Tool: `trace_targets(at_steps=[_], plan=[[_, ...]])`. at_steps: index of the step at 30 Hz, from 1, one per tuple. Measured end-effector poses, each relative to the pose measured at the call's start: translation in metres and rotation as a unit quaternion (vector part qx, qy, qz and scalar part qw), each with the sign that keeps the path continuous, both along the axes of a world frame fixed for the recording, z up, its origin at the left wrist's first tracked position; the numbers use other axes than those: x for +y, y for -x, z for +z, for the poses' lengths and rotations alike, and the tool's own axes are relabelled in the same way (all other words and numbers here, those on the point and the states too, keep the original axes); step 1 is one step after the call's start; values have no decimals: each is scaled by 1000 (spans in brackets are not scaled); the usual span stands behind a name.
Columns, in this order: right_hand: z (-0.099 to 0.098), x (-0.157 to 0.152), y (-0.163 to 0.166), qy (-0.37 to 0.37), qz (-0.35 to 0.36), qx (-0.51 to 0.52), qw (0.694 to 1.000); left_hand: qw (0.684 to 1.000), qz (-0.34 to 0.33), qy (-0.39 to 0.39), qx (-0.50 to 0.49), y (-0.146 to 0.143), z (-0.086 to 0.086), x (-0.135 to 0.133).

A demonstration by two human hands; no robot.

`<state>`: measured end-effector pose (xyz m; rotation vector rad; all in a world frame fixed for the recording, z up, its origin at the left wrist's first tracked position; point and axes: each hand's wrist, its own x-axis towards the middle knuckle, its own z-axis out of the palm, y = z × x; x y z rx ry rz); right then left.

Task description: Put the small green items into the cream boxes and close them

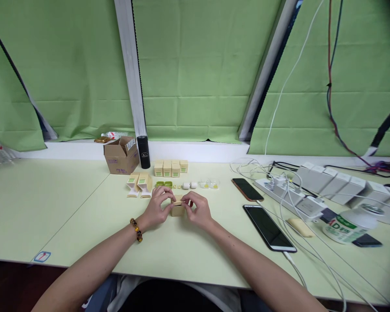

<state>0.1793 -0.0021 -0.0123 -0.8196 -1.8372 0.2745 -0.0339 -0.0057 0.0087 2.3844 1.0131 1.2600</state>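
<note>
A small tan cardboard box (177, 211) stands on the table between my hands. My left hand (158, 206), with a beaded bracelet at its wrist, pinches the box's left side near the top. On the opposite side, the fingers of my right hand (196, 209) grip the upper edge by the lid flap. Just beyond are green trays (164, 184), white rounded pieces (190, 185) and clear containers (209, 184) with yellow bits. Two unfolded small boxes (139, 184) lie to the left. Several closed small boxes (171, 168) stand in a row behind.
An open brown carton (121, 155) and a black flask (143, 152) stand at the back left. To the right lie two phones (269, 227), a power strip (289, 197) with tangled white cables, a white bottle (352, 224) and several white boxes (336, 184).
</note>
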Motion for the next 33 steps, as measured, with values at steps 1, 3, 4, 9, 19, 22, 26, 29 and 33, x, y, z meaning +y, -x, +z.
trace_targets(at_steps=[1,3,4,9,19,22,26,29,33], plan=[[0,0,0,-5,1,-4,1000,1000,-1,-1,2,0,0,0],[1,0,-2,-14,4,-15,1000,1000,-5,-6,8,1,0,0],[2,0,-2,-18,6,-24,1000,1000,-7,-9,11,1,0,0],[3,2,-7,-41,-3,-88,995,1000,-7,-17,23,2,0,0],[-6,7,-10,-83,6,-145,986,997,-12,-54,53,4,-2,0],[-6,7,-10,-105,9,-137,985,997,-10,-49,54,3,-2,1],[-3,7,-14,-94,3,-155,983,999,-3,-36,24,3,-4,4],[-1,9,-19,-61,-4,-179,982,1000,0,-18,-17,3,-7,7],[-3,18,-23,3,-69,-200,977,999,4,-3,-53,2,-9,9]])
